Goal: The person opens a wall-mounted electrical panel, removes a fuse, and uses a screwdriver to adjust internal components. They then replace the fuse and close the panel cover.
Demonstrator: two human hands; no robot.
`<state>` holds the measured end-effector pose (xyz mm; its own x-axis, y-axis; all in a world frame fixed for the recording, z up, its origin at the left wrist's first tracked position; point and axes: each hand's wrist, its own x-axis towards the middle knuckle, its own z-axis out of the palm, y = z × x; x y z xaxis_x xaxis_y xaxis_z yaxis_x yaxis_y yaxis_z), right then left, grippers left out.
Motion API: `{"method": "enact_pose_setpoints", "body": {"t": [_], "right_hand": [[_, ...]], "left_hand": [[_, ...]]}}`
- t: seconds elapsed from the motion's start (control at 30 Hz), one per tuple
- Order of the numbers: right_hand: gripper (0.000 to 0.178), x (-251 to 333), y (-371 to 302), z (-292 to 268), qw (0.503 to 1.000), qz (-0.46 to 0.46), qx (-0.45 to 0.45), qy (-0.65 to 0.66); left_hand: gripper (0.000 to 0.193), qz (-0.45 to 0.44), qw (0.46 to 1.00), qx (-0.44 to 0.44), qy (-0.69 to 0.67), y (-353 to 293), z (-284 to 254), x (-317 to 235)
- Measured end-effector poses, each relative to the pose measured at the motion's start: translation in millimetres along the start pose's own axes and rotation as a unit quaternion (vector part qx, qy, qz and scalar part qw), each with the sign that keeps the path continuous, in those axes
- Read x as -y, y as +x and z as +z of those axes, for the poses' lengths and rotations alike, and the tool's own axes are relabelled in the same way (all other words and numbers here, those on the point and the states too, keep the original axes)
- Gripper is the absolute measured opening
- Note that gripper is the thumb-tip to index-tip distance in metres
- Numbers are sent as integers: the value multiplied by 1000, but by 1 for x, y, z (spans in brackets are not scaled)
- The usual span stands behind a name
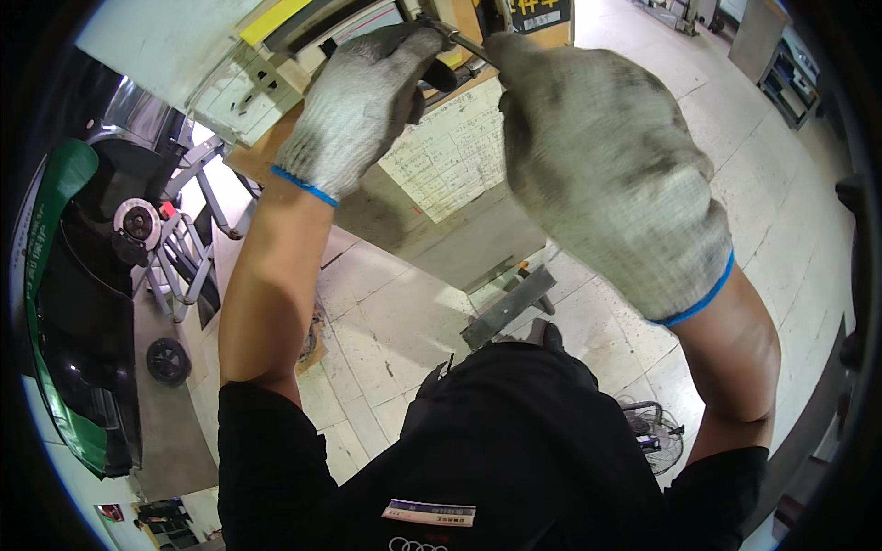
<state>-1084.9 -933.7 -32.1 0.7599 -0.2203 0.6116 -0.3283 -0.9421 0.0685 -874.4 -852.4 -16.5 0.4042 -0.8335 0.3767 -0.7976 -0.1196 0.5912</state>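
Note:
Both my hands wear grey-white knit gloves with blue cuffs and dark palm sides. My right hand [606,165] is closed on a slim metal rod-shaped tool [470,45], whose shaft runs up and left toward my other hand. Next to the tool's far end, my left hand [367,96] has its fingers curled; what lies within them is hidden. Below the hands is a wooden cabinet [478,234] with a handwritten paper sheet [450,151] on its side. Motion slightly blurs the right glove.
At left a car with a green cover [69,174] shows a bare brake disc [138,223], beside grey metal lift arms [188,253]. A dark flat bar [508,305] sits low by my feet. A wire-cage fan [657,436] stands on the tiled floor at right.

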Motion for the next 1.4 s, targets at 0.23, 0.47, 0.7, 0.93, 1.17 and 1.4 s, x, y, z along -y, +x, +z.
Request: {"method": "enact_pose_setpoints", "body": {"t": [0.23, 0.47, 0.7, 0.93, 1.17, 1.4], "right_hand": [[30, -13, 14, -1, 840, 139, 58, 522], [31, -16, 25, -6, 413, 385, 141, 814], [39, 19, -2, -12, 878, 272, -87, 384], [34, 17, -16, 5, 997, 6, -79, -19], [30, 20, -5, -9, 767, 422, -25, 483], [40, 23, -14, -6, 954, 201, -117, 187]], "left_hand": [[31, -82, 950, -25, -301, -10, 23, 1], [28, -127, 672, 78, -725, -16, 52, -10], [27, -172, 697, -15, -696, -13, 61, -23], [34, -218, 724, 1, -654, -14, 60, -23], [33, -56, 690, 120, -712, -21, 66, -16], [41, -124, 821, 79, -551, -20, 57, -20]]}}
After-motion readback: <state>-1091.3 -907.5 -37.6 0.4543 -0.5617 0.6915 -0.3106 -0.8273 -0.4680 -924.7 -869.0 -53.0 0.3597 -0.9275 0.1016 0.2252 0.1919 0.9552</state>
